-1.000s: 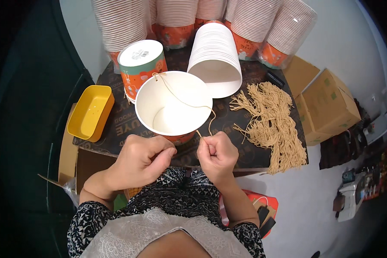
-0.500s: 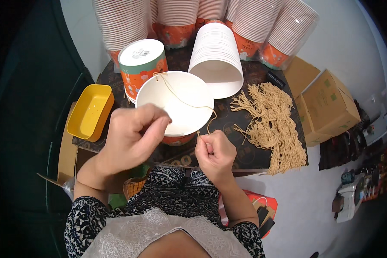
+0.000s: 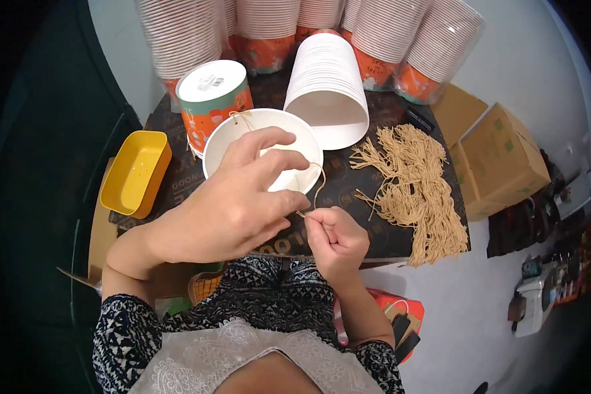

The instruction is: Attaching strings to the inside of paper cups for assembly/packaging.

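**Operator A:** Status of the string (image 3: 316, 187)?

**Operator B:** One end is knotted at the far rim of the white paper bowl (image 3: 262, 148), which sits on the table (image 3: 348, 197) in front of the orange cup (image 3: 213, 98). The string arcs over the near rim down to my right hand (image 3: 335, 240).

**A:** Grip state?

**B:** Right grip: narrow, thumb and forefinger pinching the free end. Left hand (image 3: 233, 203): fingers spread and curled above the bowl's near rim, fingertips closing toward the string; I cannot tell whether they touch it.

**A:** Procedure?

**B:** My judgement: keep the right pinch firm and the string lightly taut, so the left fingers can catch it cleanly. Avoid pulling hard; the empty bowl looks light and could tip.

**A:** Pose?

**B:** Left wrist raised, palm down, forearm angled in from lower left. Right fist low at the table edge.
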Motion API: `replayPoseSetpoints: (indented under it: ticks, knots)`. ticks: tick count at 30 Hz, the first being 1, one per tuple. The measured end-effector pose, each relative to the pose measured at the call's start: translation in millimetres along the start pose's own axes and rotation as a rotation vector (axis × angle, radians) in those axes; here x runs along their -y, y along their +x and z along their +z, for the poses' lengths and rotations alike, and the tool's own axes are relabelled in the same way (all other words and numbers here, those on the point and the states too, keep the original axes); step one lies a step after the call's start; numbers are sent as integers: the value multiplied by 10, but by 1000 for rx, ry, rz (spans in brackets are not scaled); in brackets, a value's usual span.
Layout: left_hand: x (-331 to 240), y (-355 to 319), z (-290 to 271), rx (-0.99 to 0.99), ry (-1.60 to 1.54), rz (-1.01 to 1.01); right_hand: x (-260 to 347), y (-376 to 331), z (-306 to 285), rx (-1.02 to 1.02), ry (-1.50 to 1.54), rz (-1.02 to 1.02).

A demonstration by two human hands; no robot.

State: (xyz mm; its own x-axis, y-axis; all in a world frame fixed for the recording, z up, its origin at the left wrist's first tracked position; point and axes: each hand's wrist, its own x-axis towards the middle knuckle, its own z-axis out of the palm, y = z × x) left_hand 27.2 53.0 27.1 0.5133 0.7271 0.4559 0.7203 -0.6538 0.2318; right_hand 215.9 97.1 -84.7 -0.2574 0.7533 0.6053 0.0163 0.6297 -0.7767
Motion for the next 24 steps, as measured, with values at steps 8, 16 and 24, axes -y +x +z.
replayPoseSetpoints:
  ticks: [8,16,24]
  knots:
    - [1,34,155,17,137,114,9,-6,-41,61,98,-1]
    - [-10,40,174,-5,123,120,50,-64,37,29,183,56]
    - [77,22,140,-162,33,23,-29,-55,91,-8,159,101]
